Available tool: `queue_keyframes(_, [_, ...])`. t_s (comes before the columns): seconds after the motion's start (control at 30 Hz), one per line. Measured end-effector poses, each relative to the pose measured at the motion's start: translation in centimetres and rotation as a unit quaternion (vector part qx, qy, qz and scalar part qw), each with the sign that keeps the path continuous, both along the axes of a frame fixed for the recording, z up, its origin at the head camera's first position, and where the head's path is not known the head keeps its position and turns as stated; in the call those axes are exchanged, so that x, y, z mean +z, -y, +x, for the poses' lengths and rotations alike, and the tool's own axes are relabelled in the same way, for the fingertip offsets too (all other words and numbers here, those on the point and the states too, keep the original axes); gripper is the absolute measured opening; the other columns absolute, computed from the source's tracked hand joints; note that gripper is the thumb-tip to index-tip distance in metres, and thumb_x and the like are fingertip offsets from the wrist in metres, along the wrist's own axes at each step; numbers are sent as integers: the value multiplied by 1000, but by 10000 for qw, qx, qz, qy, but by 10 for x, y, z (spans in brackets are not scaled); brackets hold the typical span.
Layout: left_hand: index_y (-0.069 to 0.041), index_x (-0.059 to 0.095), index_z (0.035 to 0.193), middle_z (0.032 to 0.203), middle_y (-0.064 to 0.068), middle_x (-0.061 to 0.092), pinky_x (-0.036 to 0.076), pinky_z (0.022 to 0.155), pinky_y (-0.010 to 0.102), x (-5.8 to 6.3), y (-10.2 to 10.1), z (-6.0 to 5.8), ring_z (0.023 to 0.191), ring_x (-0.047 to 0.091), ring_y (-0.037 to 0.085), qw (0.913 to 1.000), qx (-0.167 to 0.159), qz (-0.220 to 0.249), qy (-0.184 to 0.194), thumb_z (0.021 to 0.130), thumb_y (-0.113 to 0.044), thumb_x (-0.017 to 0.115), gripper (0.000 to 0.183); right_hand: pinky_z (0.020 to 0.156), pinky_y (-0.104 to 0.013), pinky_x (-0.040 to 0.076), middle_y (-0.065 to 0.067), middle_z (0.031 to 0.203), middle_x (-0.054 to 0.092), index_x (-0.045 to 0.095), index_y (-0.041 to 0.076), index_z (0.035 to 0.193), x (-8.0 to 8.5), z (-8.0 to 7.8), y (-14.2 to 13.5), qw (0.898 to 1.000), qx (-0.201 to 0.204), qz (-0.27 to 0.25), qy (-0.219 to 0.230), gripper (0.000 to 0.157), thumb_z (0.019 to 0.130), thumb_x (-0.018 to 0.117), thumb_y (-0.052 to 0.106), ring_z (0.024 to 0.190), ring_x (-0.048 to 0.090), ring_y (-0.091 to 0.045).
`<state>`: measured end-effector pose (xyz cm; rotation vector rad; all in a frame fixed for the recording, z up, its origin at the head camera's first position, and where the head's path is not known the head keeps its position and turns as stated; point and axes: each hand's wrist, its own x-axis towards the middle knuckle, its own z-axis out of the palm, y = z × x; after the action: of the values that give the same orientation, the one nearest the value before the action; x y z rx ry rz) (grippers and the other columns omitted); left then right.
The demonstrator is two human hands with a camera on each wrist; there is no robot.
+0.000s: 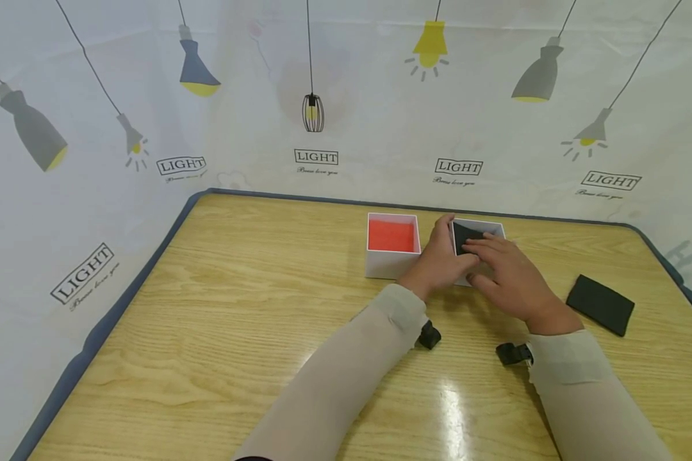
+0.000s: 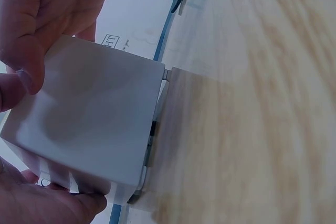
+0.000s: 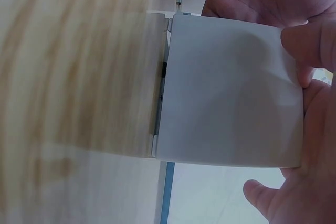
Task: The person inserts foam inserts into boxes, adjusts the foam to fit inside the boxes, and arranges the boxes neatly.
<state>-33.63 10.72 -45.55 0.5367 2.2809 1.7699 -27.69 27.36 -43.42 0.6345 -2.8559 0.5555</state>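
A white open-topped box (image 1: 461, 279) stands toward the back right of the table, with a piece of black folded cloth (image 1: 464, 234) inside. My left hand (image 1: 438, 259) grips this box at its left side, fingers along the wall. Over the opening lies my right hand (image 1: 510, 275), its fingers extended across the rim and touching the black cloth. Its thumb is by the front wall. The left wrist view shows the plain front of the box (image 2: 100, 114), with left fingers (image 2: 84, 203) on its side. From the right wrist, the same box (image 3: 231, 98) appears between both hands.
Just left stands a second white box (image 1: 380, 264) holding red material (image 1: 392, 235). Another flat black cloth (image 1: 600, 304) lies on the table at the right. A white curtain (image 1: 369, 173) printed with lamps rises behind the wooden table (image 1: 236, 307).
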Motion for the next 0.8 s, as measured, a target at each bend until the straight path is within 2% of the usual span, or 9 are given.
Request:
queue_keyframes(0.37, [-24,14,168,155,3,42,47,109,29,-1,1,0,124,52,12,10000,45,-6,53,95,-35,74,95,121,-67,27,-25,149,57,64,2,141,-1,0,0,9996,145,-187,-178,45,97,64,14,147,39,-50])
queue_keyframes(0.8, [-24,14,168,155,5,42,47,109,29,0,1,1,124,52,12,10000,13,18,73,96,-35,75,95,123,-67,24,-23,149,58,68,0,136,-2,-1,-1,9999,2,-150,28,40,100,62,18,150,35,-50])
